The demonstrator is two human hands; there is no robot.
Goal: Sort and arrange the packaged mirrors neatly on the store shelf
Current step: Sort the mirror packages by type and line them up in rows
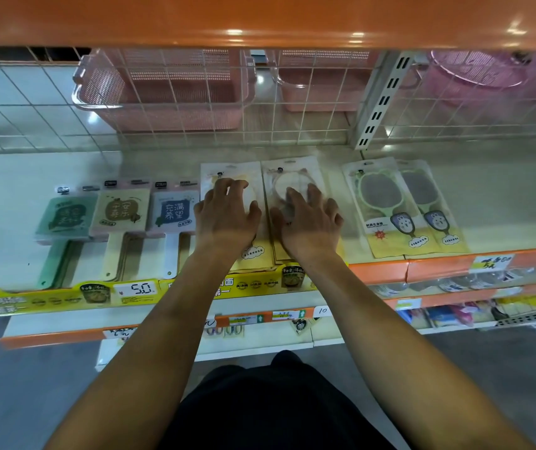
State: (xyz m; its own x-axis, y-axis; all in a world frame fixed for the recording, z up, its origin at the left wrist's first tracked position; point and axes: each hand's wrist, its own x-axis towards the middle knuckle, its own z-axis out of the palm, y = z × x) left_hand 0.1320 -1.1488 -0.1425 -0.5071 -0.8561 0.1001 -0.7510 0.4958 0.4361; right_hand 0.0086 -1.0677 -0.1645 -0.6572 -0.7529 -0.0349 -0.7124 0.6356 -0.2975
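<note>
Packaged hand mirrors lie flat in a row on the white shelf (6, 196). My left hand (226, 211) rests palm down on a clear-and-yellow mirror pack (227, 172), fingers spread. My right hand (309, 219) presses flat on the neighbouring pack with a round pink mirror (292, 177). To the left lie a green square mirror (67, 219), a beige one (120, 211) and a white one with a blue label (174, 211). To the right lie two green bunny-handled mirror packs (380, 203), (429, 196), side by side.
A wire grid backs the shelf (162, 125), with pink plastic baskets (166, 89) behind it. An orange shelf (260, 17) hangs overhead. Price tags line the yellow front strip (136, 292). Lower shelves hold small goods (455, 315). Bare shelf lies at the far right (504, 196).
</note>
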